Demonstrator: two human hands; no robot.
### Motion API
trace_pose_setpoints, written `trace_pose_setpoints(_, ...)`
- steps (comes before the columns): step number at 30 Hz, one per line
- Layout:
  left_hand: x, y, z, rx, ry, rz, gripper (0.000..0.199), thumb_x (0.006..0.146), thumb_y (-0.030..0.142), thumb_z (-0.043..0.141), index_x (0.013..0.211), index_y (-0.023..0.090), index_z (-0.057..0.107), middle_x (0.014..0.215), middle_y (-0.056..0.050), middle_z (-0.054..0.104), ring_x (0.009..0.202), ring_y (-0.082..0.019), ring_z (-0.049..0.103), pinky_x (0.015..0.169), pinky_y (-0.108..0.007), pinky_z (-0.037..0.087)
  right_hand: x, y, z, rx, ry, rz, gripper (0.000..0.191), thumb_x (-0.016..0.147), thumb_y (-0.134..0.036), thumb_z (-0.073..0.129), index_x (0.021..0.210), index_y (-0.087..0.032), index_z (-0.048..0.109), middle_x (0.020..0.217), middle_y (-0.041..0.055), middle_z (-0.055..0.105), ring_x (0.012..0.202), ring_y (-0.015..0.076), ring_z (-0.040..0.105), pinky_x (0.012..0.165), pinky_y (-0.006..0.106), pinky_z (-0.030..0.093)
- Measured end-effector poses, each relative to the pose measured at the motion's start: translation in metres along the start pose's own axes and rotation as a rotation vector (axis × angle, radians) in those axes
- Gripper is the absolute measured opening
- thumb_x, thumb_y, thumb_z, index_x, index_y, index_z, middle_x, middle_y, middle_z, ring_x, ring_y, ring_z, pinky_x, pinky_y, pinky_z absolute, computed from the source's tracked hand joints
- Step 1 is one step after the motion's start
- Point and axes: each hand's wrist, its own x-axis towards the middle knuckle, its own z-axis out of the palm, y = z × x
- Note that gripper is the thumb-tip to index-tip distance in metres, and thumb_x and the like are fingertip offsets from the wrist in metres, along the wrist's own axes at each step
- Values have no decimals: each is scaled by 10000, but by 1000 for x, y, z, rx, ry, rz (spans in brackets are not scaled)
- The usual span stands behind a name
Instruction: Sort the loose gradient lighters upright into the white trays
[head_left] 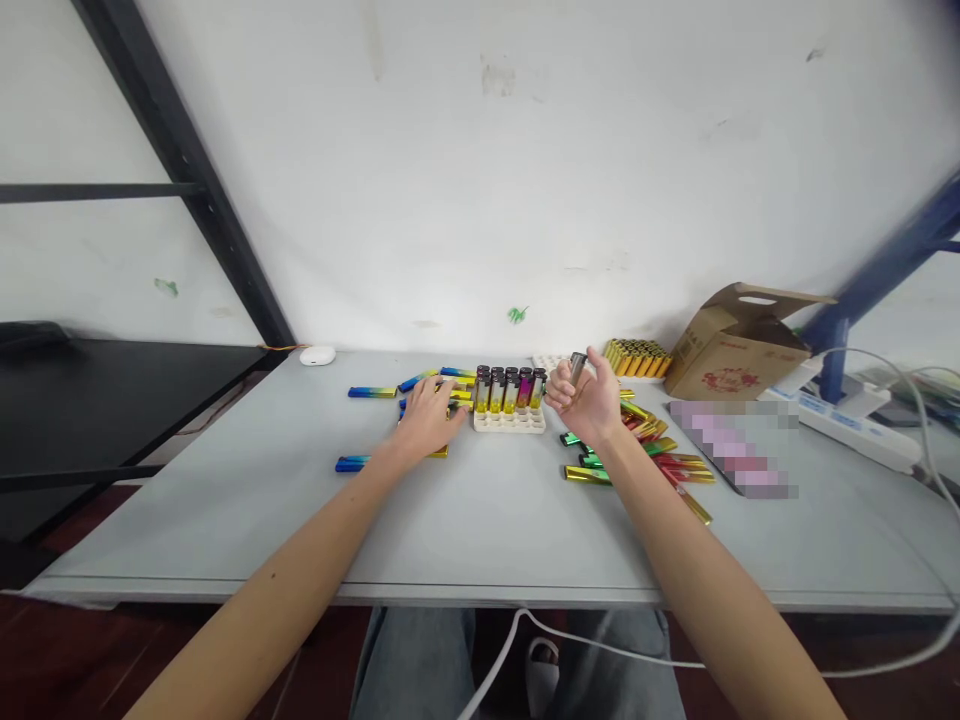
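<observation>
My left hand reaches palm down over a loose group of shiny blue-and-yellow lighter casings, fingers apart and touching some of them. Its fingertips partly hide the pieces underneath. Raised to the right, my right hand has its fingers curled around a lighter with a dark top, held upright. Between the hands stands a white holed rack, its back rows filled with black-topped lighters, mostly yellow at the base and one purple. Front holes of the rack show bare.
Red, green and gold casings lie piled beside my right forearm. Behind are another white rack, a block of yellow-orange lighters and an open cardboard box. A blurred flat object, a power strip and a white case flank the table.
</observation>
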Motion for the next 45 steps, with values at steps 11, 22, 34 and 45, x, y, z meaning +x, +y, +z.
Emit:
trace_pose_setpoints(11,-1,0,0,19,-21,2,373,927,383,500,1243,190,549,1349,-134,505,1342,-320,382,1106,-490,336,5,12,5,-78,137,91,440,853,-521,397,540,-221,322,445,-71,223,375,77,192,350,195,217)
trace_pose_setpoints(22,-2,4,-3,37,-27,2,369,928,372,503,1224,165,579,1328,-148,509,1318,-325,398,1097,-474,348,2,15,6,-78,72,80,420,841,-487,402,523,-216,354,459,-77,194,394,76,157,362,194,217)
trace_pose_setpoints(34,-3,5,-4,15,-35,-10,361,922,378,505,1219,187,581,1340,-139,504,1338,-329,384,1101,-488,343,0,17,9,-138,-36,55,418,811,-560,480,586,-211,432,476,-62,275,415,85,243,407,213,258)
trace_pose_setpoints(45,-1,1,-1,27,-21,9,368,931,393,480,1234,206,571,1345,-131,509,1345,-319,388,1107,-490,342,7,13,-4,-739,98,-453,268,851,-489,596,906,-230,642,876,24,616,774,155,566,679,285,459)
